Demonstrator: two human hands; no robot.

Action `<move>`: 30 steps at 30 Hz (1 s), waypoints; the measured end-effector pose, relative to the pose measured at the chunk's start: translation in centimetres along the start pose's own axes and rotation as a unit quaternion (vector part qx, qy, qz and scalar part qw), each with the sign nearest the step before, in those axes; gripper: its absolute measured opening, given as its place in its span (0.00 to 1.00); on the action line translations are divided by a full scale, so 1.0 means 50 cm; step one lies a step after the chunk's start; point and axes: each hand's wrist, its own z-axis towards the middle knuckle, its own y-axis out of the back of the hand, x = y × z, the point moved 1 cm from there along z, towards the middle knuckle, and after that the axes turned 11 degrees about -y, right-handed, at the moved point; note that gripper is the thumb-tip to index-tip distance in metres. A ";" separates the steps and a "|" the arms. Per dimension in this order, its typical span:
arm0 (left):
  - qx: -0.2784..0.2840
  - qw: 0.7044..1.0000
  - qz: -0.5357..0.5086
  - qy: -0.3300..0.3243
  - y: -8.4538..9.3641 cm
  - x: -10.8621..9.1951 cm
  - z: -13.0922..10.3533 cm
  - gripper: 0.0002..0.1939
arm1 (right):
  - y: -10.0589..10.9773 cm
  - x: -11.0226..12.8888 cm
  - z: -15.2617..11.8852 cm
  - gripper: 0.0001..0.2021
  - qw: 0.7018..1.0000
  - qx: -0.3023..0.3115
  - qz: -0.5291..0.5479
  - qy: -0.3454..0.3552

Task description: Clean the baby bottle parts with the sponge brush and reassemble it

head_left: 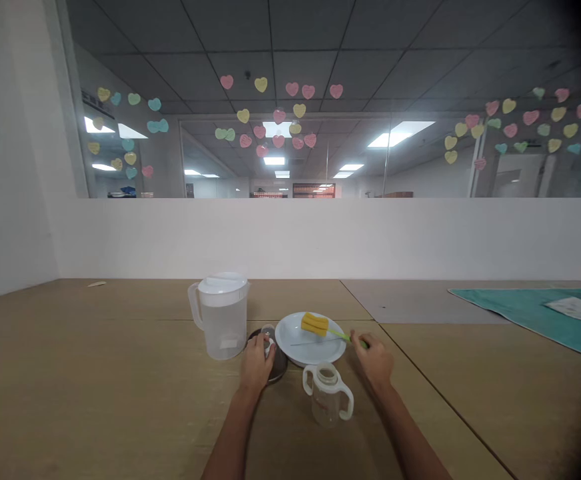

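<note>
My right hand (374, 360) is closed round the green handle of a sponge bottle brush (314, 325). Its yellow sponge head is over the white dish (286, 347). My left hand (257, 364) has its fingers closed on a small clear and white bottle top (269, 345), partly hidden by the fingers. Below that hand is a dark round dish (280, 368), mostly covered. Between my forearms stands a clear baby bottle (326, 403) with two white handles and an uncovered mouth.
A translucent lidded pitcher (223, 327) stands just left of my left hand. At the far right a teal cloth (525, 308) lies on the table with a white cloth (578, 311) on it. A low white wall (315, 237) runs along the table's back edge.
</note>
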 end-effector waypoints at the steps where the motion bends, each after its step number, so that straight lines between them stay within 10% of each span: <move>1: 0.022 0.999 0.023 0.008 0.000 -0.002 0.000 0.11 | -0.002 -0.002 0.001 0.29 1.000 -0.006 0.007 0.001; 5: 0.079 0.992 0.089 0.037 0.000 -0.011 -0.004 0.12 | -0.007 -0.005 0.004 0.30 1.000 -0.012 0.017 0.002; 12: 0.016 0.994 0.099 0.033 0.000 -0.011 -0.003 0.13 | -0.007 -0.005 0.003 0.30 1.000 -0.016 0.016 -0.017; 19: -0.113 0.975 -0.112 -0.157 0.018 -0.088 -0.016 0.15 | -0.001 0.002 0.000 0.31 1.000 -0.015 0.018 -0.018; 30: -0.053 0.904 -0.184 -0.382 -0.010 -0.196 -0.051 0.29 | -0.004 0.007 0.000 0.25 0.997 0.028 -0.013 -0.066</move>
